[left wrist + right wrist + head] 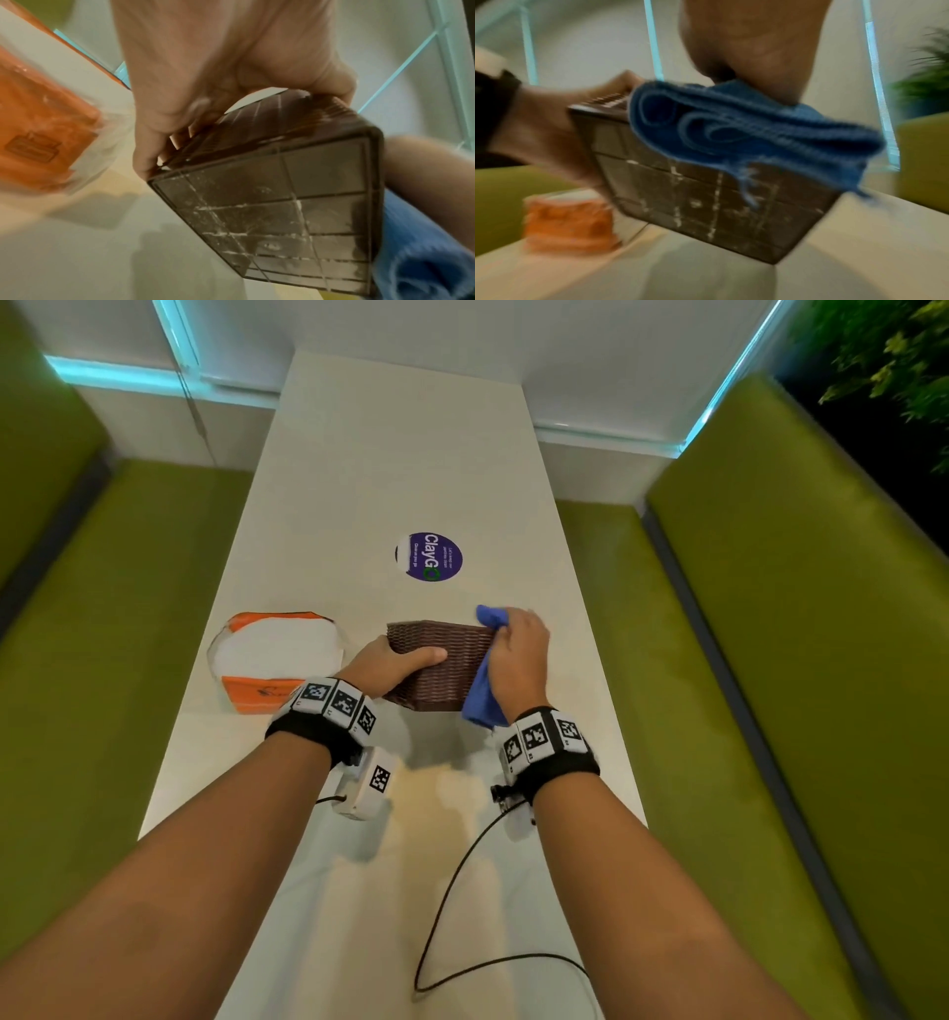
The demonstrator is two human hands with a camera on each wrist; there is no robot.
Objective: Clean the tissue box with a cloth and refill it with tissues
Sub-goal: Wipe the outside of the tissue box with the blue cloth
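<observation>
A dark brown woven tissue box [444,667] is lifted off the white table [359,480] and tilted. My left hand [395,662] grips its left side, thumb across the near face. Both wrist views show its gridded underside [287,213] [706,192] streaked with white dust. My right hand [518,654] holds a blue cloth [485,695] against the box's right side; the cloth [752,130] hangs down past the bottom edge. An opened orange pack of white tissues [274,657] lies on the table left of the box.
A round purple sticker [429,556] is on the table behind the box. Green bench seats [744,711] run along both sides. A black cable [447,906] trails over the near table. A plant [893,361] stands at the far right.
</observation>
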